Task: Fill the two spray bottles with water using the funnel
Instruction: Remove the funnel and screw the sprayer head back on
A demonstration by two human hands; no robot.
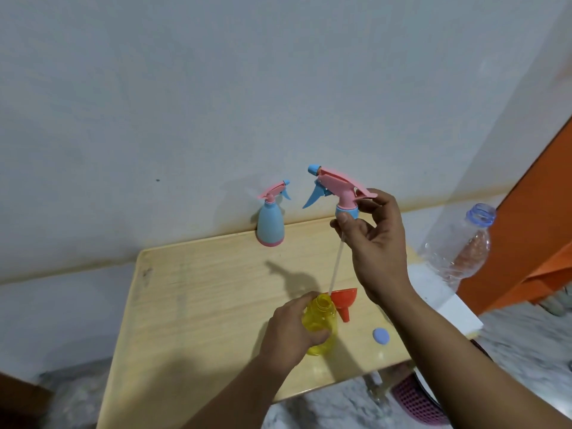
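Note:
My left hand [291, 331] grips a yellow spray bottle [320, 325] standing on the wooden table [198, 292], its neck uncovered. My right hand [376, 239] pinches the collar of a pink and blue spray head [337, 188] held high above the bottle; its white dip tube [335, 267] hangs down with its tip near the bottle's mouth. A red funnel [345, 300] lies on its side just right of the yellow bottle. A blue spray bottle [270, 224] with its pink head on stands at the table's far edge by the wall.
A clear plastic water bottle [461, 246] without a cap stands at the right on a white surface [439, 292]. Its blue cap [380, 335] lies on the table near the front right. An orange panel [532, 230] rises at far right; a pink basket [418, 404] sits below.

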